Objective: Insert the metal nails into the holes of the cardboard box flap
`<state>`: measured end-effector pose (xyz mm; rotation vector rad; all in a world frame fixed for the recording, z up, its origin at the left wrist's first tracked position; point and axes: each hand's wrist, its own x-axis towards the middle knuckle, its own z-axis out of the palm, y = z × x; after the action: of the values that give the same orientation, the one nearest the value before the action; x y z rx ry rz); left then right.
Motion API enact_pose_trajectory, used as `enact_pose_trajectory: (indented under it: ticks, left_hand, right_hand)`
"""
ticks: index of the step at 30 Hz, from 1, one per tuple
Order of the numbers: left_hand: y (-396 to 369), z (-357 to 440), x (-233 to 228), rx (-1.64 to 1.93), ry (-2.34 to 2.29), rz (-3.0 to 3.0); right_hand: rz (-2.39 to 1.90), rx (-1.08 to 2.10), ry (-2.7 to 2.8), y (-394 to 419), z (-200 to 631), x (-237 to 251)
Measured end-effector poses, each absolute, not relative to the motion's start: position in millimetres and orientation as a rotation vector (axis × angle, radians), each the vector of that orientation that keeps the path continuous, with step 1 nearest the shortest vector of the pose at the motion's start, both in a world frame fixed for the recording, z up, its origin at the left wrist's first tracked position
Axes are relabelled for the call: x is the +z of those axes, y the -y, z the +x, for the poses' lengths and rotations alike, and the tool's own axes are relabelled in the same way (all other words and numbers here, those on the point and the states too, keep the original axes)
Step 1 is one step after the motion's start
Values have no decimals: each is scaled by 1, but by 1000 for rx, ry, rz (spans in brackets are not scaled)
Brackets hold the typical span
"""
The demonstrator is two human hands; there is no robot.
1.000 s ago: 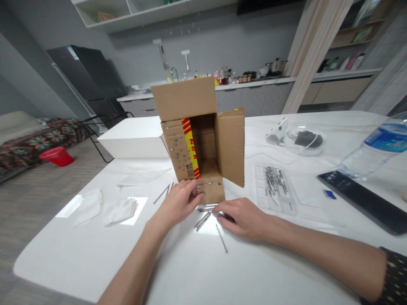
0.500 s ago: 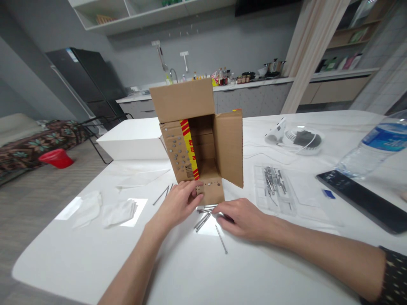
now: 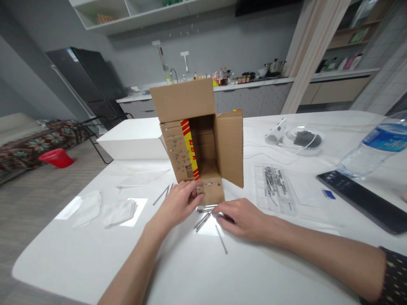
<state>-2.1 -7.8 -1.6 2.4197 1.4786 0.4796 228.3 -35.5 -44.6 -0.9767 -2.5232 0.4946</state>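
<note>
An open cardboard box (image 3: 227,148) stands upright on the table, its bottom flap lying toward me. Nail heads dot its left front flap, and several small holes and heads show along the bottom flap (image 3: 210,195). My left hand (image 3: 179,201) rests at the bottom flap's left edge, thumb and forefinger apart, with the other fingers partly hidden. Just in front of the flap lie several loose nails (image 3: 202,221). My right hand (image 3: 240,218) rests beside them, fingers bent, forefinger tip touching the nail ends, thumb apart. A single nail (image 3: 221,239) lies nearer to me.
To the right sits a clear compartment case (image 3: 259,192) of nails, with a black phone-like slab (image 3: 362,201) and water bottle (image 3: 372,148) beyond. White cloths (image 3: 117,213) and two more nails (image 3: 161,195) lie left. A white box (image 3: 133,142) stands behind.
</note>
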Motion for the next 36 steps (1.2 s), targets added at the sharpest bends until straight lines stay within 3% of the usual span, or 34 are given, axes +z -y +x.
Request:
enact_pose_trajectory:
  ticks: [36]
  left_hand:
    - [6,-5,-6,497,-1407,2558]
  right_hand:
    - [-1013,532,2498,35,227,-45]
